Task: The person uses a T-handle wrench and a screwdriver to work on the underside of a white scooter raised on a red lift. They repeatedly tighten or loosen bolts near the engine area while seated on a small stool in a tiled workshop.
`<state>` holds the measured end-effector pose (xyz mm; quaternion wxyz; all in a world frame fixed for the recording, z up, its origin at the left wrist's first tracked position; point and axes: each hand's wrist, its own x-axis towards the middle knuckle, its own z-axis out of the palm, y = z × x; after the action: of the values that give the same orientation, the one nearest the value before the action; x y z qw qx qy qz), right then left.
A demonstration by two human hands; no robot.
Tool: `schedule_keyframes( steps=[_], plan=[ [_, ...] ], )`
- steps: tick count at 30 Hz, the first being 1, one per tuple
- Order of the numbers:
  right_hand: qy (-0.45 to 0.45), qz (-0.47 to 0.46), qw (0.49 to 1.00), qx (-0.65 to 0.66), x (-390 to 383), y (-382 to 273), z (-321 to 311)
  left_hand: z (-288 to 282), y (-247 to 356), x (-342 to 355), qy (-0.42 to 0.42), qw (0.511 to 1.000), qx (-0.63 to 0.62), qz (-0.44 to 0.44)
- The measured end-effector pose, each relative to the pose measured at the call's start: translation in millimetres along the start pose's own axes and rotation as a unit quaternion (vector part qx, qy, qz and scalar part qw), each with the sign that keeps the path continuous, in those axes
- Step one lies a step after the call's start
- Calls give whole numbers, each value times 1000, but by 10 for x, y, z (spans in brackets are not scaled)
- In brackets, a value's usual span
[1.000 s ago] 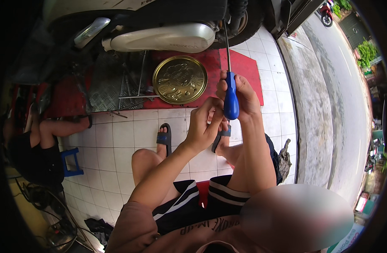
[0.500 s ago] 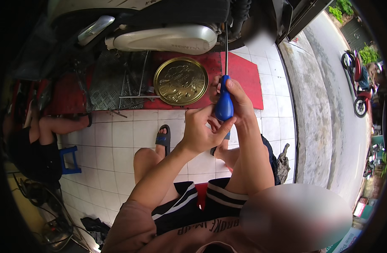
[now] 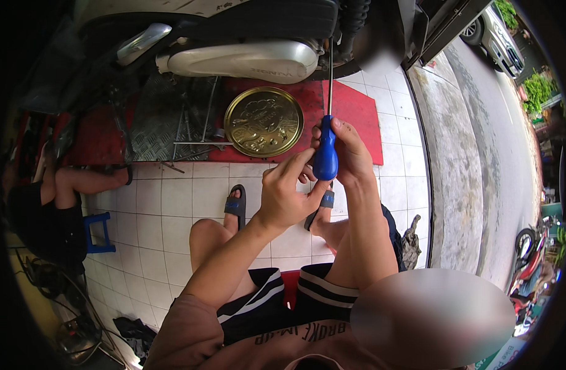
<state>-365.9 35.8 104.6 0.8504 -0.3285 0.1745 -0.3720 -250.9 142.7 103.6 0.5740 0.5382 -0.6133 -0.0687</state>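
Observation:
A long screwdriver with a blue handle [image 3: 325,157] points away from me, its thin metal shaft running up to the motorbike. My right hand [image 3: 352,151] is closed round the upper part of the handle, thumb along its side. From the other side my left hand [image 3: 286,192] has bent fingers and thumb at the handle's lower end. The tip of the shaft is lost in the dark parts beside the motorbike's silver engine cover [image 3: 246,60]. Left of the handle, a round gold tray [image 3: 264,122] with small metal parts on it lies on the red stand.
The red stand [image 3: 357,117] runs beneath the motorbike. A metal wrench [image 3: 200,143] lies left of the tray. At far left another person [image 3: 45,216] sits by a blue stool [image 3: 100,233]. On the right a street carries a parked red motorbike [image 3: 529,265] and a car [image 3: 496,40].
The screwdriver handle has shifted slightly left and down in view, both hands with it. Out on the street a car has come into view at the top, and the motorcycle there has moved down.

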Motion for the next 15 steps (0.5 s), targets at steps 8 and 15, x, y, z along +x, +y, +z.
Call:
schedule_keyframes(
  steps=[8,15],
  plan=[
    [-97,-5,974,204,35,168,-54,112,36,-44,49,994,-88,50],
    [-7,2,998,61,-7,138,-343,46,-32,87,15,976,30,216]
  ],
)
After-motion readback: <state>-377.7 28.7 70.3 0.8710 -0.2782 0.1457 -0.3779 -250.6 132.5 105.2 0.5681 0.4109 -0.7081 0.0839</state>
